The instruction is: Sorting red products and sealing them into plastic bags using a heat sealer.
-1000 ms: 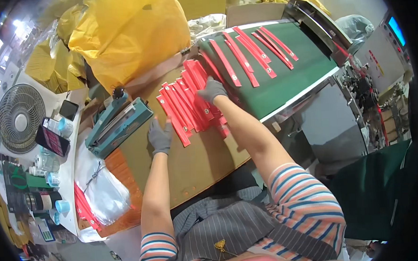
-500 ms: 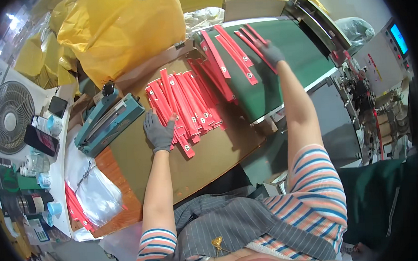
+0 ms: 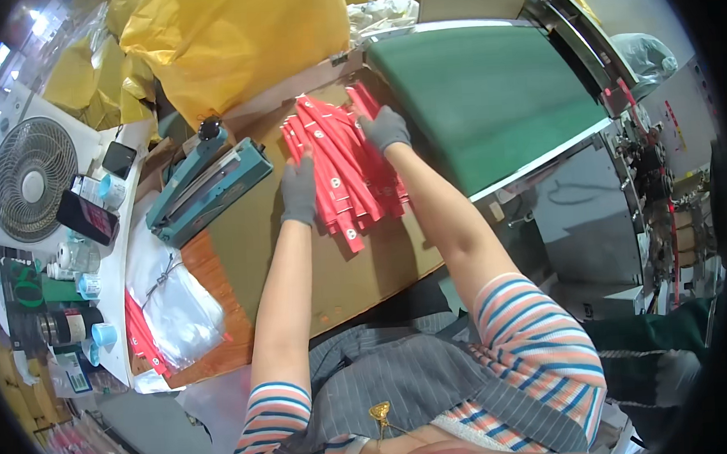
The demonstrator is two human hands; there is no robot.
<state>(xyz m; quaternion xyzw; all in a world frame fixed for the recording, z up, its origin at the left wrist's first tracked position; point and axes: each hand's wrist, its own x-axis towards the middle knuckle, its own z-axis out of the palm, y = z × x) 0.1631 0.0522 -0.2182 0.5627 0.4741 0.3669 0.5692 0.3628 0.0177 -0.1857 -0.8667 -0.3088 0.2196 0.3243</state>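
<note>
Two gloved hands, left hand (image 3: 299,189) and right hand (image 3: 385,129), flat on one red strip pile (image 3: 346,174)

Green conveyor belt (image 3: 488,97) at upper right, machine housing (image 3: 593,215) below it. Yellow plastic bags (image 3: 231,45) heaped at top. Teal heat sealer (image 3: 205,190) on the bench (image 3: 241,242), left of the brown cardboard sheet (image 3: 366,268). White fan (image 3: 32,178) at far left, dark phone (image 3: 87,217) just beside it. Clear plastic bags (image 3: 174,298) near the bench's left edge. Tape rolls (image 3: 64,325) and small cups (image 3: 102,335) further left.
</note>
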